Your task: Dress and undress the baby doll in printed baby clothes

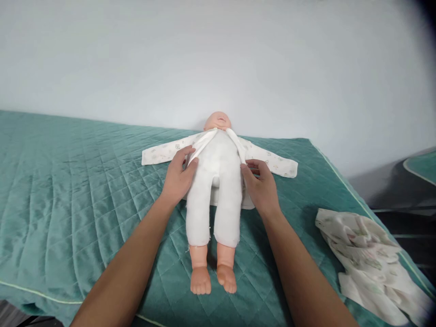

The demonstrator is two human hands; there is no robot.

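Note:
A baby doll [214, 159] with a white cloth body lies on its back, its bare feet toward me. Its arms are spread inside the sleeves of a white patterned baby shirt [160, 153], whose front hangs apart over the chest. My left hand [180, 175] pinches the shirt's front edge on the left side of the doll. On the other side, my right hand [260, 181] has its fingers curled around the opposite front edge. Part of the shirt's back shows beneath the doll, between and beside its legs.
A green quilted cover [85, 195] spreads under the doll. Crumpled white patterned cloth [368, 259] lies at the right, near the bed's edge. A pale wall [218, 59] stands directly behind the doll's head. Another green surface [422, 165] shows at the far right.

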